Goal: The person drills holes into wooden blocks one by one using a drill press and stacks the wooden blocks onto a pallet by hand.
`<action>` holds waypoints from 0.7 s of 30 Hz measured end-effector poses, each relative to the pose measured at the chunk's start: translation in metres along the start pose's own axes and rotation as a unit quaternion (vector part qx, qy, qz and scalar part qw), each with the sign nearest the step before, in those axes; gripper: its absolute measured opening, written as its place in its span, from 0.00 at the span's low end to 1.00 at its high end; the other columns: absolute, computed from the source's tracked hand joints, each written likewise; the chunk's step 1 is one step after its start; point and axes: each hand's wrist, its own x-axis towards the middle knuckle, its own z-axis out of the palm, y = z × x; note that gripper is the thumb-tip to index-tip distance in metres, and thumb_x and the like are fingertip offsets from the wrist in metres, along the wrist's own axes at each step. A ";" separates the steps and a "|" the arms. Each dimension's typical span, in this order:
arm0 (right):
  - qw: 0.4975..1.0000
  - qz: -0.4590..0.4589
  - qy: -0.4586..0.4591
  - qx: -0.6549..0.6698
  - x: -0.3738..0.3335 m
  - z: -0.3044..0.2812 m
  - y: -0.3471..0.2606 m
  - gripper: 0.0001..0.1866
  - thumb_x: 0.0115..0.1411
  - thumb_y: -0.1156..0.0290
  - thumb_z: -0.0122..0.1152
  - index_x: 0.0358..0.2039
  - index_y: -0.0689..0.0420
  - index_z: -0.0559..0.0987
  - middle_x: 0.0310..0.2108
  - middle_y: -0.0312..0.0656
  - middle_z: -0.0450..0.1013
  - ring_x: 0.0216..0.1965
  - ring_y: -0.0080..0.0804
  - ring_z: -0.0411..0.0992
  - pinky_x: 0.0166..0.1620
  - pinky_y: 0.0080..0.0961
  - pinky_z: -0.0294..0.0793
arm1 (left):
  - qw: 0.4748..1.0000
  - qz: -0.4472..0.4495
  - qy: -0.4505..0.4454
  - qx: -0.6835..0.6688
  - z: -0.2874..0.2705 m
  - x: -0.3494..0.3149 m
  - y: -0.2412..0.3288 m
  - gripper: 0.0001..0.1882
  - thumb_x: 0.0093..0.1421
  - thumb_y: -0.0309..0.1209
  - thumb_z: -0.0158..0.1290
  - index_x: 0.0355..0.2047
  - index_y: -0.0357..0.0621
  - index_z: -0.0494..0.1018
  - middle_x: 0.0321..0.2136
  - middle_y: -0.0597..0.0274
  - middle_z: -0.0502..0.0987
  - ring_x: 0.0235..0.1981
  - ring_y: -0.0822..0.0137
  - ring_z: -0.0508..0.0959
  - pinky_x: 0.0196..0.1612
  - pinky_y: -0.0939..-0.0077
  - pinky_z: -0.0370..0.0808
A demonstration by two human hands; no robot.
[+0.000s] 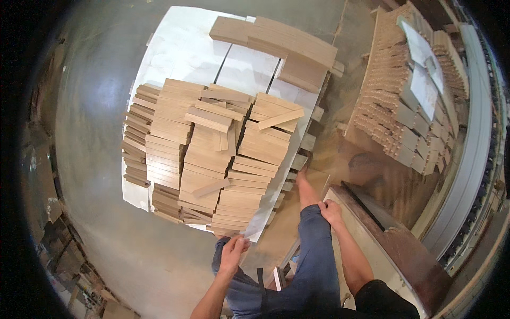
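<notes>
My left hand (231,256) is above my left knee, beside the near corner of a white sheet (260,226). Its fingers are curled together, and I cannot make out whether something small is between them. On my right knee lies my right hand (331,212), fingers bent loosely over the dark blue trousers (313,239), holding nothing. In front of me, rows of light wooden strips (234,202) are stacked on the sheet. Several loose strips (212,118) lie crosswise on top. Larger brown wooden boards (287,40) rest at the far end of the sheet.
Pallet blocks (307,142) stick out under the sheet's right edge. A second stack of wooden pieces (380,101), with white papers (422,90) on top, stands to the right. Closer to me is a dark brown panel (393,244). A grey rail (467,149) curves along the far right.
</notes>
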 end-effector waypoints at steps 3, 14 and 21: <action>0.982 0.062 0.025 0.177 -0.015 0.023 0.011 0.26 0.62 0.50 0.49 0.45 0.62 0.77 0.41 0.52 0.76 0.44 0.43 0.73 0.50 0.33 0.69 | 0.999 0.046 -0.012 0.004 -0.036 -0.009 -0.004 0.23 0.66 0.41 0.46 0.50 0.30 0.68 0.42 0.50 0.76 0.42 0.62 0.77 0.48 0.70 0.74; 0.965 0.020 0.128 0.227 -0.325 0.181 -0.013 0.30 0.60 0.52 0.53 0.53 0.66 0.71 0.52 0.56 0.70 0.55 0.48 0.67 0.57 0.36 0.64 | 0.947 0.311 -0.013 0.080 -0.237 -0.127 0.090 0.20 0.65 0.37 0.48 0.49 0.33 0.70 0.37 0.57 0.78 0.38 0.70 0.77 0.43 0.78 0.74; 0.836 0.003 -0.063 0.546 -0.445 0.222 -0.063 0.26 0.63 0.51 0.54 0.51 0.60 0.73 0.44 0.42 0.74 0.43 0.26 0.72 0.45 0.22 0.70 | 0.956 0.250 0.094 0.119 -0.368 -0.218 0.015 0.12 0.60 0.33 0.50 0.32 0.33 0.74 0.25 0.62 0.76 0.28 0.75 0.74 0.32 0.82 0.72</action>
